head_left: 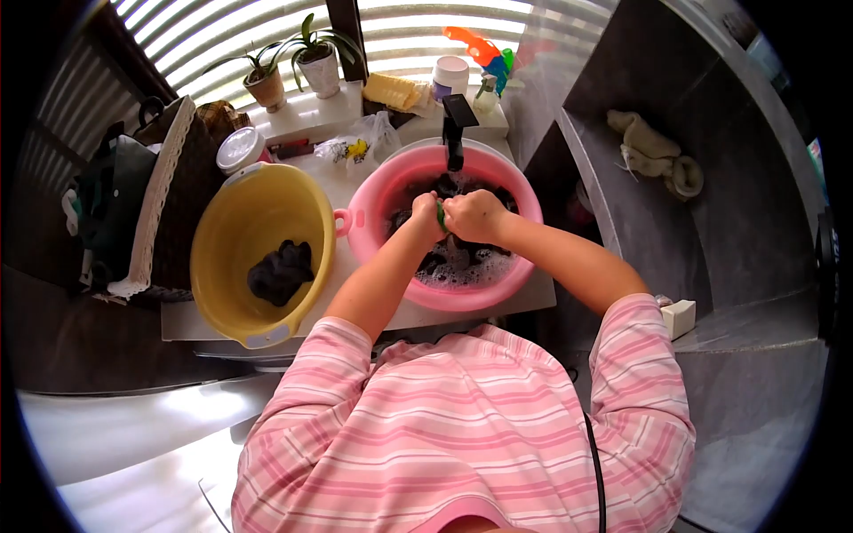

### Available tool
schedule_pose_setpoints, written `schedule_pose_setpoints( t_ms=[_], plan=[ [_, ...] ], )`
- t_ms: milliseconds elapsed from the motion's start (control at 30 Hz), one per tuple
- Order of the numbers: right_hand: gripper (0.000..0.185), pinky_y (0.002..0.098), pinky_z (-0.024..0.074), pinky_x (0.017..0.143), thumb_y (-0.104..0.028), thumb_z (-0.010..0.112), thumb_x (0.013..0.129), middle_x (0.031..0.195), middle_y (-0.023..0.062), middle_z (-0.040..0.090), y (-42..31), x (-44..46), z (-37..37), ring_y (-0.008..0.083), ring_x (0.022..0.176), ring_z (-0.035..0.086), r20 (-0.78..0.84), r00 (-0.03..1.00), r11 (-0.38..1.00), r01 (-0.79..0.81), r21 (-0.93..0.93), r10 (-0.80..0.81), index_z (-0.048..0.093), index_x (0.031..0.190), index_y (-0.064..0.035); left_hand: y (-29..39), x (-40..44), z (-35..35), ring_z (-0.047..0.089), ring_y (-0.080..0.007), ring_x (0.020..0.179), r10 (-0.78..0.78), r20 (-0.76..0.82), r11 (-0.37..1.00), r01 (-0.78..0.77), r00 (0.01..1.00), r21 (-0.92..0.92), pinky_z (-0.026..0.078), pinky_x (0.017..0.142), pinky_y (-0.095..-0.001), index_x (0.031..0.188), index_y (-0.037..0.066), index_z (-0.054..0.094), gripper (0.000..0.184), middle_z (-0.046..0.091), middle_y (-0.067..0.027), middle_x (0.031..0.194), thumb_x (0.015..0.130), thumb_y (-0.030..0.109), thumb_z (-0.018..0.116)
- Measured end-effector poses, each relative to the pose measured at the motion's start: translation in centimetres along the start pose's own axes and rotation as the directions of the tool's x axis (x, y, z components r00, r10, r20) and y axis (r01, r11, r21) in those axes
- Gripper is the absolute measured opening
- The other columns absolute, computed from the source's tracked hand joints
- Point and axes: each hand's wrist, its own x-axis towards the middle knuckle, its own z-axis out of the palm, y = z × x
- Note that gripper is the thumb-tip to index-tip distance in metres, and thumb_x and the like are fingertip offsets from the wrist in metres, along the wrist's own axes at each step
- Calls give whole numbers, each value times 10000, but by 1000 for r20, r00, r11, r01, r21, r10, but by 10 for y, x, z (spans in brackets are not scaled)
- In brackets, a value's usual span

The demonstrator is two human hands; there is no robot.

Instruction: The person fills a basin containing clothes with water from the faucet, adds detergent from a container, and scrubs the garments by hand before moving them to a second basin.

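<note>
My left hand and my right hand are closed and pressed together above the pink basin. A small green thing shows between them; its kind is not clear, and the fingertips are hidden. Below the hands, dark cloth lies in sudsy water inside the basin. A black faucet stands over the far rim. To the left, a yellow basin holds a crumpled dark cloth.
Along the window ledge are potted plants, a yellow sponge-like block, a white tub and an orange-blue toy. A lace-edged basket stands left. A light cloth lies on the right shelf.
</note>
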Motion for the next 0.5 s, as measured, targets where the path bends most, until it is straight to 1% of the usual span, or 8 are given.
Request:
schedule_pose_setpoints(
  t_ms=[133,200,267,300,333,367,400,500],
  plan=[
    [160,393,503,504,-200,529,797,686,102,634,-2,-1,1,271,599,647,9,998,998,-56,36,56,598,731,-71,2,5,-7,465,-222,594,7,-16,998,-6,1000,64,421,602,-381,781,153,462,213,427,-6,619,946,276,407],
    [158,398,498,501,-197,529,800,710,106,643,-3,-4,7,272,612,652,16,998,998,-59,29,58,600,737,-71,1,8,-14,497,-232,562,65,49,986,-56,997,-156,446,557,-361,795,120,464,242,479,-33,630,955,296,425],
    [221,385,486,517,-259,553,837,741,119,635,-1,-6,23,264,621,635,-61,846,815,-489,311,530,612,756,-63,-1,-14,-14,523,-242,560,230,92,965,-215,969,-149,461,549,-355,789,107,455,252,513,-56,640,951,300,449],
    [221,385,486,517,-259,553,837,741,119,635,3,-9,40,264,621,635,-63,848,818,-484,309,526,612,756,-63,1,-29,-11,549,-251,559,387,136,919,-369,912,-140,477,541,-350,784,94,446,267,546,-78,649,946,305,473],
    [271,366,456,482,-313,556,864,703,87,607,7,-15,62,226,570,603,-57,657,553,-582,596,752,591,768,-63,6,-19,-23,615,-268,702,471,287,876,-479,834,-47,516,607,-388,906,81,487,237,615,-130,851,929,315,521],
    [325,347,426,447,-368,560,892,664,54,578,8,-18,74,188,518,570,47,425,214,-545,811,904,571,780,-62,7,-24,-23,615,-268,702,474,283,875,-480,834,-52,516,607,-388,906,81,487,237,615,-130,851,929,315,521],
    [351,289,387,435,-438,573,888,687,14,540,-9,-9,22,121,569,535,522,270,-358,-478,802,809,587,863,-88,8,-38,-22,619,-272,759,500,275,832,-543,821,110,527,635,-420,1012,72,483,266,598,-140,959,927,320,527],
    [336,245,393,462,-307,656,857,793,7,561,-13,-9,6,105,635,548,576,287,-504,-289,814,766,537,1091,-98,19,-74,-27,597,-298,942,406,261,808,-478,876,346,534,817,-489,1256,57,433,440,501,-126,1200,910,282,586]
  ],
)
